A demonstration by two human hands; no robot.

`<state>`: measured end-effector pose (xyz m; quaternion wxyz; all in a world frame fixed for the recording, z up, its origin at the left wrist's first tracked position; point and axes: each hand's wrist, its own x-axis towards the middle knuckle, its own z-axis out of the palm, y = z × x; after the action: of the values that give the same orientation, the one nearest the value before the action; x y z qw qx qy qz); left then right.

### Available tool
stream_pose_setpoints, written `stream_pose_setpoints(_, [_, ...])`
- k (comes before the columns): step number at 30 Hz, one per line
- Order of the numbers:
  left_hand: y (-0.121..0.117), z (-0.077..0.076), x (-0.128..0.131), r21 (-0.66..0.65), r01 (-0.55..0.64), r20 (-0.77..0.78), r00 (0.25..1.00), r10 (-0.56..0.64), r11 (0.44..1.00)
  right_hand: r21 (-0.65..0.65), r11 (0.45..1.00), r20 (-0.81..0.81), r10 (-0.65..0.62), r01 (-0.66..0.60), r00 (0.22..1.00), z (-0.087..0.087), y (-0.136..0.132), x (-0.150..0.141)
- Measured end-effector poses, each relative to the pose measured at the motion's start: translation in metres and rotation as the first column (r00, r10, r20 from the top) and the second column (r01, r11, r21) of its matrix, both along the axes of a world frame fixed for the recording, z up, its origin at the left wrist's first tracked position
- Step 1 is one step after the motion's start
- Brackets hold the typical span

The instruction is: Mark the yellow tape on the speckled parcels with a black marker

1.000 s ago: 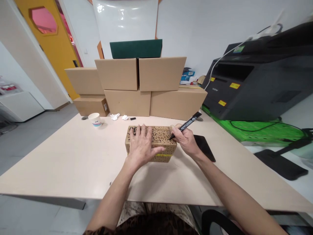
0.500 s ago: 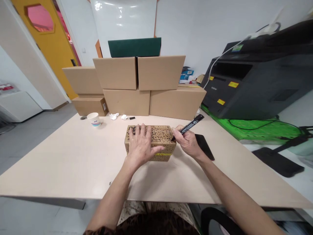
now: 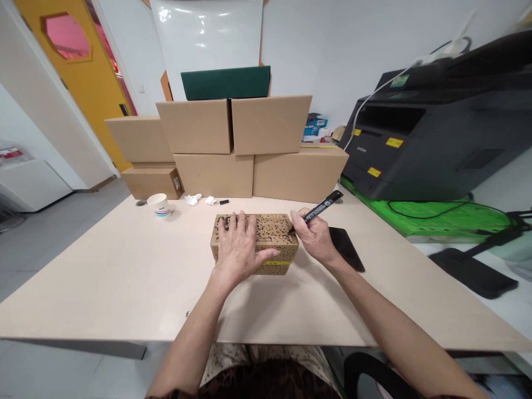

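A small brown cardboard box (image 3: 272, 224) lies on the table, its top and front covered in black marks, with a yellow strip (image 3: 272, 262) along its front side. My left hand (image 3: 239, 244) rests flat on the left part of the box, fingers spread. Pinched in my right hand (image 3: 313, 235) is a black marker pen (image 3: 322, 206), uncapped, its tip at the top of the box near the right end. Part of the box's top is hidden under my left hand.
Behind stand several stacked cardboard boxes (image 3: 272, 124) with a dark green box (image 3: 226, 83) on top. A paper cup (image 3: 159, 205), crumpled tissues (image 3: 193, 199) and a small black cap (image 3: 224, 202) lie before them. A black tablet-like slab (image 3: 347, 249) is at right, near a printer (image 3: 415, 138).
The marker tip has shifted slightly up and left across the top of the box, my right hand with it. My left hand stays on the box. The view has tilted a little.
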<state>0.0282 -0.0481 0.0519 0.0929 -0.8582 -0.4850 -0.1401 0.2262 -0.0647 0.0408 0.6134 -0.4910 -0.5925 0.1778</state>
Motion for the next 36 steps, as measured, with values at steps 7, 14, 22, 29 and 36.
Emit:
stream_pose_setpoints(7, [-0.001,0.0,0.001,-0.002,-0.007,-0.011,1.0,0.007,1.0,0.02,0.998,0.011,-0.054,0.054,0.998,-0.007,0.006,0.011])
stream_pose_setpoints(14, [-0.001,0.002,0.001,-0.01,-0.014,-0.017,1.0,0.014,1.0,0.011,0.999,-0.002,-0.035,0.035,0.999,-0.007,0.003,0.015])
stream_pose_setpoints(22, [0.001,-0.003,-0.001,0.029,-0.008,-0.025,1.0,0.009,1.0,0.041,0.995,-0.018,-0.087,0.087,0.996,-0.002,0.017,0.014])
stream_pose_setpoints(29, [0.0,-0.002,-0.001,0.039,-0.003,-0.017,1.0,0.004,0.999,0.043,0.996,0.05,-0.078,0.076,0.996,0.003,0.022,0.01])
stream_pose_setpoints(36, [-0.001,-0.001,-0.001,0.022,-0.001,-0.006,1.0,0.001,1.0,-0.043,0.999,0.076,0.034,-0.03,0.997,0.007,0.022,0.003])
